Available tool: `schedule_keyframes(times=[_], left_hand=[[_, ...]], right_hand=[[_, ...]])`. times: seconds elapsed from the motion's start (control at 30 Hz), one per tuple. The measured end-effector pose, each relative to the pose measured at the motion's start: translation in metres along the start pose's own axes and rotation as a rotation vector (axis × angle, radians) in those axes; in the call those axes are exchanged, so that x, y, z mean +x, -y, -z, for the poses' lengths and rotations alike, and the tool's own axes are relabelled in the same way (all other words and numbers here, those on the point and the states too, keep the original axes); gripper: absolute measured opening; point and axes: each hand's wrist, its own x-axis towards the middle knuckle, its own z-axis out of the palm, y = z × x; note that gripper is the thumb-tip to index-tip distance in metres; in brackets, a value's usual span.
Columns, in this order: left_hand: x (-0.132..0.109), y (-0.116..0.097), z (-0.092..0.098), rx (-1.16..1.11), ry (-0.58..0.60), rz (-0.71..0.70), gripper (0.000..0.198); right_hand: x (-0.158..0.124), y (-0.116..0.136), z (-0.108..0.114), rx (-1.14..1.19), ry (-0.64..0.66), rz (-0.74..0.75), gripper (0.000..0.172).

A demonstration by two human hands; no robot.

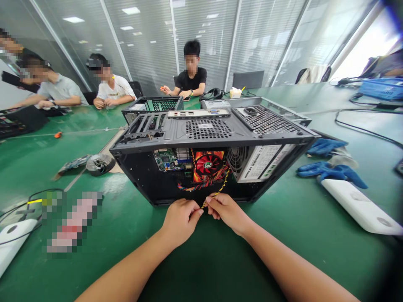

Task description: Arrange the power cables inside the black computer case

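Observation:
A black computer case (135, 167) lies on the green table with its open side facing me. Inside are a green circuit board (165, 159), a red fan (208, 163) and a power supply (258, 163) with a white label. A yellow-and-black twisted cable (226, 181) runs from near the power supply out over the case's lower edge. My left hand (181, 220) pinches this cable near its lower end. Just to the right, my right hand (227, 212) grips the same cable between thumb and fingers. A bundle of multicoloured wires (204, 184) hangs below the fan.
Blue gloves (330, 171) and a white device (359, 205) lie on the right. A roll of tape (100, 164) and a blurred-out pink object (75, 222) are on the left. More case parts (153, 102) stand behind. Several people sit across the table (107, 209).

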Motion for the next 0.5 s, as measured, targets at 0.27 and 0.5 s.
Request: schedule_keyframes(times=[0.27,0.5], left_hand=[[0.0005,-0.0026,0.0016,0.016,0.033,-0.010,0.020],[-0.0001,-0.0003,-0.0013,-0.018,0.011,-0.004,0.017]], right_hand=[[0.0009,-0.0051,0.0002,-0.034,-0.004,0.003,0.045],[-0.0006,-0.0027,0.0002,-0.056,-0.008,-0.011,0.044]])
